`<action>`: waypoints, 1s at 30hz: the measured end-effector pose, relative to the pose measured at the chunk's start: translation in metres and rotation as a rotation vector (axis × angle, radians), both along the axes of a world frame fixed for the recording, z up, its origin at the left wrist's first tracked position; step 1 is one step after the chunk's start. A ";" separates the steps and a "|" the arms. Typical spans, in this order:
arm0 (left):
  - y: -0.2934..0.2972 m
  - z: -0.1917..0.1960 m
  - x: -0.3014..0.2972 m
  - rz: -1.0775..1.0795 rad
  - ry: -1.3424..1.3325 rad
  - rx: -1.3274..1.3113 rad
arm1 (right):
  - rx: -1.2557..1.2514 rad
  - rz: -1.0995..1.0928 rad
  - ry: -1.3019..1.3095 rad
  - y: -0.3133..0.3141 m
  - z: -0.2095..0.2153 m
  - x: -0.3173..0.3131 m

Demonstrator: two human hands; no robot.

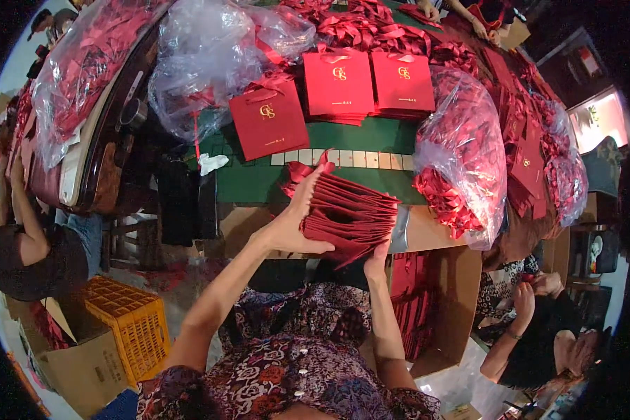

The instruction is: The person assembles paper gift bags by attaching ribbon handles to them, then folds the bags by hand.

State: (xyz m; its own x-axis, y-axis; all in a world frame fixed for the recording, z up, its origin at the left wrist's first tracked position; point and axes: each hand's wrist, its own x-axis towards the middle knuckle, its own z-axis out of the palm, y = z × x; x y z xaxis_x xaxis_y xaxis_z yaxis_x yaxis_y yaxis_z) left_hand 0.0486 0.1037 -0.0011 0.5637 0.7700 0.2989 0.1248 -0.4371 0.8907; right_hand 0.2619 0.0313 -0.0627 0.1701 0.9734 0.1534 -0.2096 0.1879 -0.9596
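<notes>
While the left hand (294,227) clasps the left end of a fanned stack of red bags (353,215) and the right hand (376,262) grips its near right corner, the stack sits at the near edge of the green table (245,185), left of the ribbon-filled plastic sack (462,133). Layers appear uneven; sound practice is even pressure from both hands, edges squared, ribbons (296,173) kept clear of the folds

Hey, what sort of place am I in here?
Probably a packing workshop: red gift bags stacked on a green table, bulging plastic sacks beside them, and an open cardboard box.
</notes>
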 end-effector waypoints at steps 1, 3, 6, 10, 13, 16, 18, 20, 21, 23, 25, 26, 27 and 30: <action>0.001 0.001 -0.002 0.017 0.016 -0.016 | 0.021 -0.016 -0.037 0.003 0.008 -0.002; 0.000 -0.002 -0.007 0.048 0.032 -0.019 | -0.155 -0.001 -0.017 0.004 0.016 -0.003; 0.002 0.002 -0.004 0.067 0.075 0.003 | 0.073 -0.009 -0.197 -0.007 0.008 0.006; 0.001 0.000 -0.005 0.073 0.092 0.002 | 0.195 -0.229 -0.427 -0.026 0.009 0.009; -0.001 0.000 -0.006 0.083 0.101 0.000 | 0.137 -0.160 -0.521 -0.035 0.008 0.010; -0.002 0.005 -0.008 0.071 0.105 -0.005 | 0.032 -0.170 -0.427 -0.039 0.014 0.005; -0.003 0.009 -0.011 0.010 0.092 -0.103 | -0.014 -0.128 -0.357 -0.039 0.014 0.007; 0.003 0.007 -0.020 -0.045 0.003 -0.131 | -0.039 -0.102 -0.258 -0.036 0.020 0.002; 0.006 0.006 -0.023 -0.070 -0.076 -0.223 | -0.068 -0.081 -0.161 -0.034 0.024 0.001; 0.010 0.005 -0.024 -0.058 -0.172 -0.237 | -0.090 -0.056 -0.162 -0.033 0.027 0.001; 0.015 0.006 -0.023 -0.037 -0.098 -0.343 | -0.126 -0.050 -0.070 -0.031 0.037 -0.004; 0.016 0.006 -0.020 -0.001 -0.108 -0.264 | -0.127 -0.048 -0.072 -0.031 0.036 -0.004; 0.017 0.007 -0.018 0.001 -0.110 -0.265 | -0.120 -0.042 -0.039 -0.031 0.033 -0.004; 0.019 0.006 -0.014 0.015 -0.138 -0.370 | -0.138 -0.029 -0.038 -0.036 0.019 0.002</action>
